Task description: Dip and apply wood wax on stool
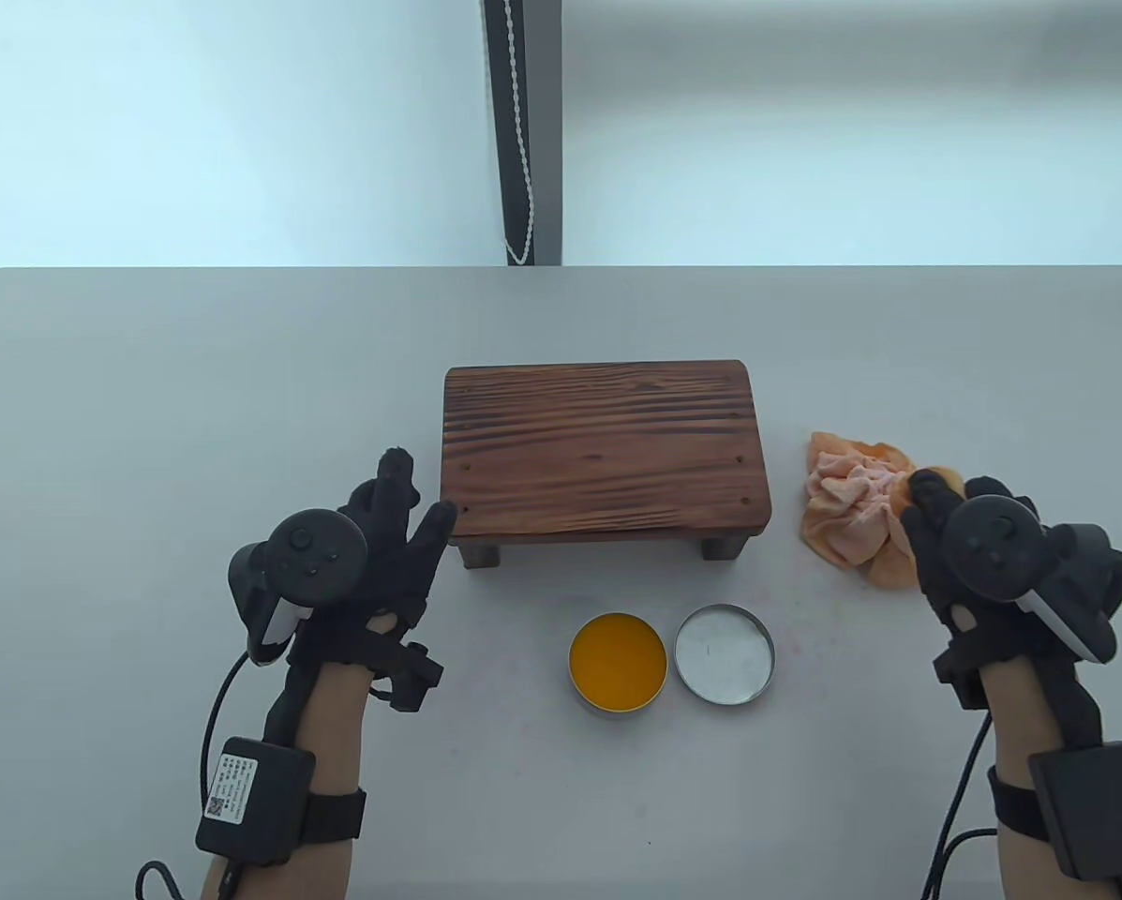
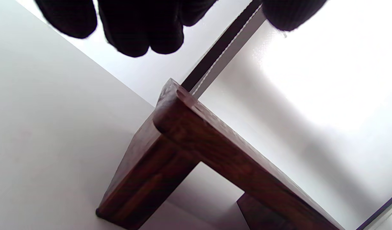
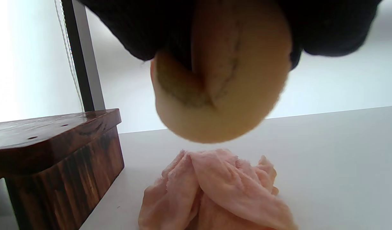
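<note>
Right hand (image 1: 968,553) grip pinches round tan sponge pad (image 3: 221,92) above crumpled peach cloth (image 1: 856,502).
Left hand (image 1: 373,553) grip spread beside dark wooden stool (image 1: 605,452), mid-counter.

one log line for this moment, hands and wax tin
left hand: open beside stool | right hand: holds sponge over cloth | wax tin: open, lid beside

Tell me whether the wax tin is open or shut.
Open: the wax tin shows bare orange wax, and its lid lies beside it on the table.
</note>
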Tool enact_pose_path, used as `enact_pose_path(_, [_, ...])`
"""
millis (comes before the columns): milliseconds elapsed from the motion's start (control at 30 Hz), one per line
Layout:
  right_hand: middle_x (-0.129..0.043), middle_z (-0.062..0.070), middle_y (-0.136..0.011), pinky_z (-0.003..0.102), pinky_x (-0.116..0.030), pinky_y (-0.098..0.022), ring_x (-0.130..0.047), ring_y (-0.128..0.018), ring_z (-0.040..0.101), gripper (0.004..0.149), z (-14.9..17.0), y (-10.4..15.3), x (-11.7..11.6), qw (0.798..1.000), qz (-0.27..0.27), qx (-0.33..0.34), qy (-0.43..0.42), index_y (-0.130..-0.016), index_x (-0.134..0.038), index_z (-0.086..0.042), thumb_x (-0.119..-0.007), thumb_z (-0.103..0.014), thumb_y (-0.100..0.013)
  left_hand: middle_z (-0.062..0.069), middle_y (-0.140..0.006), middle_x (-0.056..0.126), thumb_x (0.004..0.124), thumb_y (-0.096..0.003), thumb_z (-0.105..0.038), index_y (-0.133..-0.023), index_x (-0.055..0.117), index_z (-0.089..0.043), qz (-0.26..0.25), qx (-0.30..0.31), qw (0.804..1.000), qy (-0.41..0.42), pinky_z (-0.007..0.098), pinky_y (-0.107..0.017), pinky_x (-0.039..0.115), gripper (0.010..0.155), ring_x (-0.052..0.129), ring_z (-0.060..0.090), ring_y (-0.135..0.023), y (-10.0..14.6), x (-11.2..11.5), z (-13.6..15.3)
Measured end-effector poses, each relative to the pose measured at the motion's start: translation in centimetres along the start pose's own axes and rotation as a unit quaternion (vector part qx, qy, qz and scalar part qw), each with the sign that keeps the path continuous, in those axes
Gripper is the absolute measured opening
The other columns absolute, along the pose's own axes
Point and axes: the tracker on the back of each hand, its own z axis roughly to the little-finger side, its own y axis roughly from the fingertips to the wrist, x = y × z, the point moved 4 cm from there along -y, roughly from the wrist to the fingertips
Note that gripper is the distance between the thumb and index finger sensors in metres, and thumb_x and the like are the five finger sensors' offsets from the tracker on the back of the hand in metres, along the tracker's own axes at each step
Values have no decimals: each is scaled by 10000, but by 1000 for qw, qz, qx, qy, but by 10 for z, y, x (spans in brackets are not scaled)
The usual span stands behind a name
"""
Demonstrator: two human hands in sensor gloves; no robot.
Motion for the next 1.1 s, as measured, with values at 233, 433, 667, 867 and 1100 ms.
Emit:
enact_pose_path(233, [-891,332,-929,718,-794,-518,-943,-741,520,486,58,23,-11,996,10,-78,31,-1019,-801,-166,-864,-159,-537,409,-1122,599,678,-597,-493,-1192,420,82,0,40,999,-35,839,-656,548,867,620,640,-983,21,-12,-5])
enact_pose_path(433, [-944,315,-898,697,-829,-497,-998,-701,490,659,93,25,-51,990,-51,-123,36,-1108,-610,-133,-901,-152,-517,406,-1123,602,686,-597,-490,-1192,424,79,20,50,996,-66,842,-657,545,864,612,644,-989,39,-1,2])
enact_pose_path(667, [-974,281,-870,674,-849,-489,-1024,-681,455,812,109,21,-77,984,-100,-143,31,-1140,-459,9,-924,-168,-498,405,-1125,601,688,-594,-488,-1189,429,79,44,65,995,-66,844,-654,546,862,609,645,-993,50,18,9])
enact_pose_path(867, [-901,321,-961,708,-794,-528,-954,-772,516,700,124,22,-108,967,-189,-169,30,-1130,-581,-70,-906,-203,-525,410,-1128,597,689,-592,-489,-1188,425,80,55,62,993,-79,851,-653,537,865,601,650,-998,51,25,17])
enact_pose_path(1100, [-754,373,-1073,735,-735,-566,-836,-882,579,706,129,23,-111,965,-181,-184,46,-1133,-582,-83,-913,-222,-525,409,-1127,597,691,-589,-487,-1185,427,80,50,45,993,-93,852,-651,537,864,600,653,-998,48,26,32])
